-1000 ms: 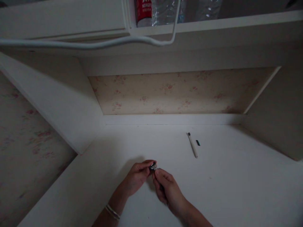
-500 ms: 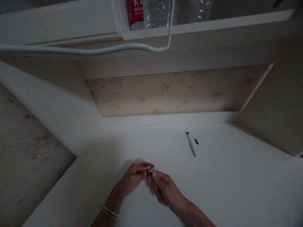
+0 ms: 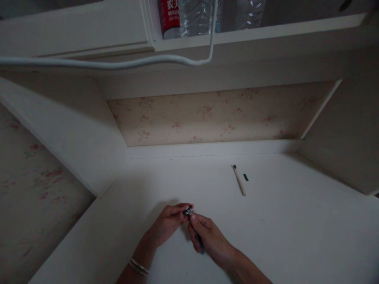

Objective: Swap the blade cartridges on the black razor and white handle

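Close to the desk's front, a small tool with a shiny metal head (image 3: 188, 211) and a dark handle (image 3: 200, 242) sits between my hands; its exact kind is not clear. My right hand (image 3: 211, 238) is closed around the handle, thumb near the metal part. The fingertips of my left hand (image 3: 168, 221) pinch the dark far end of the head. Fingers cover much of the tool. Beyond my hands, a slim whitish stick with a dark tip (image 3: 239, 181) lies on the white desk (image 3: 284, 221), and a short dark green piece (image 3: 245, 177) lies beside it.
White side panels (image 3: 74, 130) and a floral-papered back wall (image 3: 189, 118) enclose the desk. Overhead, a pale bent tube (image 3: 124, 63) runs in front of a shelf (image 3: 266, 29) that holds a red package (image 3: 171, 17) and clear plastic bottles (image 3: 196, 17).
My right hand's lower fingers have shifted, and more of the dark handle shows below them. The tool's metal head has turned slightly. The things lying on the desk have stayed put.
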{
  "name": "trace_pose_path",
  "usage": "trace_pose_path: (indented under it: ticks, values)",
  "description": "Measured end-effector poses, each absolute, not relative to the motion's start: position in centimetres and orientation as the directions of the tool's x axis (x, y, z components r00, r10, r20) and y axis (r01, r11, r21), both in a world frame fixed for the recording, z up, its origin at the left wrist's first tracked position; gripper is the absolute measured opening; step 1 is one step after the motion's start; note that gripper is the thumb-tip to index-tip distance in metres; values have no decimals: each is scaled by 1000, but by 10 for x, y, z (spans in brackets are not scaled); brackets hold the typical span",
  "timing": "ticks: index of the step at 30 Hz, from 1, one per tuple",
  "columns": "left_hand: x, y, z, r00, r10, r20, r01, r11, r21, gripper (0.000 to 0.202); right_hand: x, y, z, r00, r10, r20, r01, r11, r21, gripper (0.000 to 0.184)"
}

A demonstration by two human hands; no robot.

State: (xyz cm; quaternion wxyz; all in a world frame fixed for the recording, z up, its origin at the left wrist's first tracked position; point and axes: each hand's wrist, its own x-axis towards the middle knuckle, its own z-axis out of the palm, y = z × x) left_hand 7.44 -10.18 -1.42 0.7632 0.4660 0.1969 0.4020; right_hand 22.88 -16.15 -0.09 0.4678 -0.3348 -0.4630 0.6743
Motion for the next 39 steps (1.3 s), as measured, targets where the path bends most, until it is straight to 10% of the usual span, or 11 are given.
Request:
trace_pose_path:
  ticks: [39]
  values:
    - [86, -107, -11, 500, 866, 5, -520, 296, 802, 32, 224, -161, -6, -157, 984, -84, -315, -131, -940, 38]
